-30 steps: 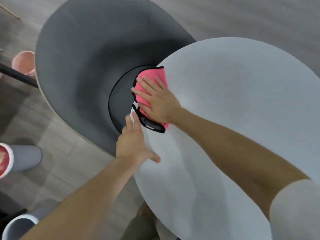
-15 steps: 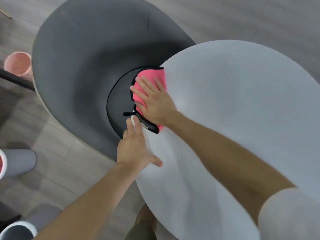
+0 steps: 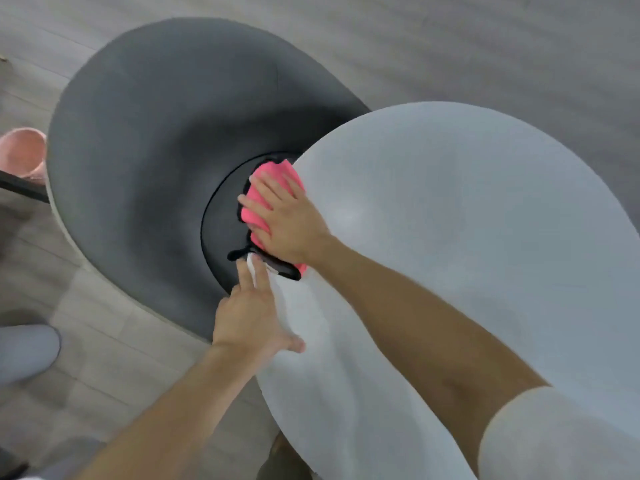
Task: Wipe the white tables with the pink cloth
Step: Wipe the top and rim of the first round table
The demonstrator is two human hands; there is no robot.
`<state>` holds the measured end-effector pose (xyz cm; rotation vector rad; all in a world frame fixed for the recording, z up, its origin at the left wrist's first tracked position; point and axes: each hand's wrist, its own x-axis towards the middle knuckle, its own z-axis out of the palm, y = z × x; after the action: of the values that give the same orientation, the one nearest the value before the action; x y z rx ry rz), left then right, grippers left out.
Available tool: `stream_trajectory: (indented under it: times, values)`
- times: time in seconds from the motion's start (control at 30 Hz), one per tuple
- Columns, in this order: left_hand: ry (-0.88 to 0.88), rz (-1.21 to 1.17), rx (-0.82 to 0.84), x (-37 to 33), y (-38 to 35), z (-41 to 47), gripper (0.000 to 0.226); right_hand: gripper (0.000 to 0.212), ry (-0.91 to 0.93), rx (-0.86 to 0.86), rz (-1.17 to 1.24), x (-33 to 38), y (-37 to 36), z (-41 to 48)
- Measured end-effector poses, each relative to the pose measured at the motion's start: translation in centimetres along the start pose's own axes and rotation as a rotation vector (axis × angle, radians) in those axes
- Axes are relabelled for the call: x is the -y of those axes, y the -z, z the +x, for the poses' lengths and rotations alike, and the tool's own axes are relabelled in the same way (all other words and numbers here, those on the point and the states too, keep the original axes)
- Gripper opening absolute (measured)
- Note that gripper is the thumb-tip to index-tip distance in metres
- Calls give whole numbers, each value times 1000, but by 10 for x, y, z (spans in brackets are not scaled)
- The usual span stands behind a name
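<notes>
I have the right hand [image 3: 291, 223] laid flat on the pink cloth with black edging [image 3: 255, 210], fingers spread and straight. The grip there is released: it presses the cloth rather than clutching it. The cloth sits at the far left rim of the round white counter [image 3: 467, 237], and part of it hangs over the edge above the seat of the dark grey upholstered chair [image 3: 145, 150]. My left hand [image 3: 247, 317] rests on the same rim just nearer to me. Its fingers lie straight along the edge and its thumb is on top, so that grip is released too. Its fingertips touch the cloth's black edging. A pale pink cup [image 3: 20, 154] stands on the floor beyond the chair, well apart from all this.

I judge the step in hand to be wiping the rim zone. To do it well I would press through the whole palm, so the cloth slides as one sheet and does not bunch under the fingers. I would follow the curve of the edge and then sweep inward in overlapping passes toward the broad bare middle, which I take to be mostly undone. The overhang is the risk: too little cloth on the counter and it could slip off onto the chair. The left hand is best used to steady the counter, clear of the cloth's path.
</notes>
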<state>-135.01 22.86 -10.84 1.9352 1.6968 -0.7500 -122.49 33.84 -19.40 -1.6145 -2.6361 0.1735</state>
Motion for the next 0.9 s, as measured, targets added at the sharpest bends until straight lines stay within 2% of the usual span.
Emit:
stream_trajectory:
  times: [0.07,0.1,0.17,0.2,0.23,0.33,0.43,0.5,0.67,0.73,0.8,0.9]
  values:
    - [-21,208,41,-3,19,2,163,59,40,-55,34,-32,-1,-14]
    - [-28,298,38,-5,29,8,146,60,-33,-97,56,-59,-2,-28]
    - [-86,337,-39,-15,49,23,96,67,-347,-105,60,-124,3,-72]
    - [-109,325,-93,-23,59,31,88,72,-523,-62,44,-156,9,-103]
    - [-136,326,-129,-33,67,39,95,79,-676,-8,31,-184,16,-137]
    - [-215,301,-166,-67,81,67,145,99,-1022,105,91,-235,33,-219]
    - [-230,275,-132,-90,88,89,167,108,-1216,106,116,-230,33,-211]
    - [-236,286,-87,-101,84,98,172,105,-1170,85,95,-214,31,-167]
    - [-200,338,-33,-112,73,104,178,89,-601,57,53,-175,21,-46]
    - [-197,358,-41,-113,73,106,179,80,-496,51,46,-182,19,-42]
    - [-206,364,-39,-114,72,107,179,75,-539,34,39,-212,21,-82]
    - [-212,374,-77,-111,72,106,179,81,-931,54,70,-271,30,-202]
